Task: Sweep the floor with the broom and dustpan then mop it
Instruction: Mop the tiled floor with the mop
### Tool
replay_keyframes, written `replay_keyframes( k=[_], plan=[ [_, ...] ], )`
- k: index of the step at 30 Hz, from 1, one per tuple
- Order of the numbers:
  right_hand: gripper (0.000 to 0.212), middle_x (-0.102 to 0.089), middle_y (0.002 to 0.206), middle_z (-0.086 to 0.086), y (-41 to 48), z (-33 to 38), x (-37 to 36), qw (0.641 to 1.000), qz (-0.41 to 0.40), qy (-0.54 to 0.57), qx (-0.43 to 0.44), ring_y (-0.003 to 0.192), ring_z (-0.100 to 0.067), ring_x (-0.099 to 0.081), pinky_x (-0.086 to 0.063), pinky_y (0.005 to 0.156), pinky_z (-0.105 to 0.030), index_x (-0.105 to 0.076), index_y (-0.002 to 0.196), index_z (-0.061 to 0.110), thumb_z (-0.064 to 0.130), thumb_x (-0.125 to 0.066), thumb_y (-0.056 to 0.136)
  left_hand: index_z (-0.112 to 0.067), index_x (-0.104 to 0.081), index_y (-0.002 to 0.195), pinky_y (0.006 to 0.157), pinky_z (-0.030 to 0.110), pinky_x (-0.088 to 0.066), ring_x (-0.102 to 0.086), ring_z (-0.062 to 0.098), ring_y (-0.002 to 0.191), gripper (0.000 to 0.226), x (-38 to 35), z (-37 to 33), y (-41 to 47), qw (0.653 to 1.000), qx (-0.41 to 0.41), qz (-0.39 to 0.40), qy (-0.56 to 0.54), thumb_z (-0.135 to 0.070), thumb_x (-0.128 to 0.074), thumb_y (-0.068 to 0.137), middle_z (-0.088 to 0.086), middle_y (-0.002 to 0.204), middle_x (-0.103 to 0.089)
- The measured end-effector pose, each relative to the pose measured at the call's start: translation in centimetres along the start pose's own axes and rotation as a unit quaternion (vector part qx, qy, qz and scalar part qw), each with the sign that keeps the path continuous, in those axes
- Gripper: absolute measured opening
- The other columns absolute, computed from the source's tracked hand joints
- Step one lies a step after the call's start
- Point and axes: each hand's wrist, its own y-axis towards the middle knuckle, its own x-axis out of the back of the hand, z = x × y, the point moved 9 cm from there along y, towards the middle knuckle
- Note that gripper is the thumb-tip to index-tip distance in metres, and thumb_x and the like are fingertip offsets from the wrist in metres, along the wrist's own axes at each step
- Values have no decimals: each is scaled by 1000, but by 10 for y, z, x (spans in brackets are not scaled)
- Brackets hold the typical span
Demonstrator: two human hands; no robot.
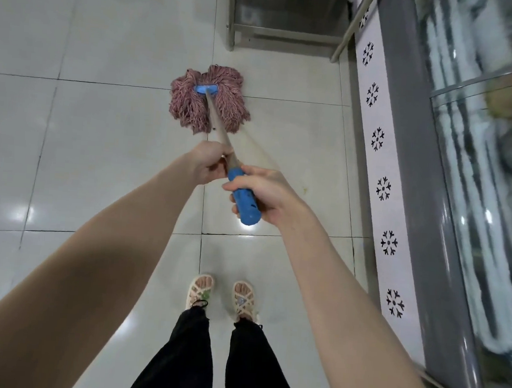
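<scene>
A mop with a pinkish-red string head (191, 106) and a blue clamp (206, 89) lies spread on the pale tiled floor (99, 151) ahead of me. Its wooden handle (220, 129) slants back toward me and ends in a blue grip (246, 203). My left hand (209, 165) is closed around the wooden shaft just above the blue grip. My right hand (267, 194) wraps the blue grip at the end. No broom or dustpan is in view.
A glass-fronted freezer cabinet (449, 209) with a snowflake-patterned strip (383, 161) runs along the right. A metal-framed stand (279, 36) sits on the floor just beyond the mop head. My sandalled feet (225, 295) stand on the tiles below the handle.
</scene>
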Motion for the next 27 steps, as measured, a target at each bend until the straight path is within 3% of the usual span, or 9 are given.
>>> replay_keyframes(
  k=[5,10,14,17,22,27],
  plan=[
    [25,-55,77,-12,12,-9,-30,999,-10,49,4,54,-19,-52,-48,43,-24,-61,91,10,-9,-69,77,-1,-47,85,58,28,-57,-60,22,71,19,31,-6,8,1000,12,6,28,-9,-40,100,16,82,-57],
    [54,-58,78,-12,-2,-44,-36,996,-45,73,-6,56,-18,-53,-47,41,-21,-55,128,10,-7,-68,78,-1,-47,82,55,28,-56,-58,21,71,22,39,20,-5,998,30,6,49,-10,-40,101,16,81,-56],
    [44,-56,73,-10,-34,-79,-28,996,-52,70,-9,50,-15,-51,-44,40,-19,-56,116,19,-6,-65,81,-2,-46,83,65,31,-55,-58,21,72,20,30,57,-23,995,39,34,81,-9,-40,101,16,83,-54],
    [37,-52,67,-9,-66,-112,-14,996,-68,64,-6,38,-10,-49,-41,38,-16,-56,105,20,-7,-63,82,-3,-45,85,52,31,-57,-58,23,73,17,13,95,-45,994,43,62,82,-8,-40,101,16,84,-51],
    [29,-51,64,-9,-135,-183,14,992,-101,80,7,35,-9,-48,-41,38,-16,-59,96,19,-7,-62,83,-2,-46,90,49,31,-53,-59,25,75,12,-17,176,-92,989,46,102,94,-7,-43,100,15,90,-47],
    [28,-51,65,-9,-224,-277,47,984,-150,91,5,33,-7,-48,-39,36,-14,-62,104,13,-6,-60,84,-1,-47,91,53,33,-54,-61,25,75,11,-55,282,-160,983,58,138,105,-7,-46,99,14,88,-49]
  ],
)
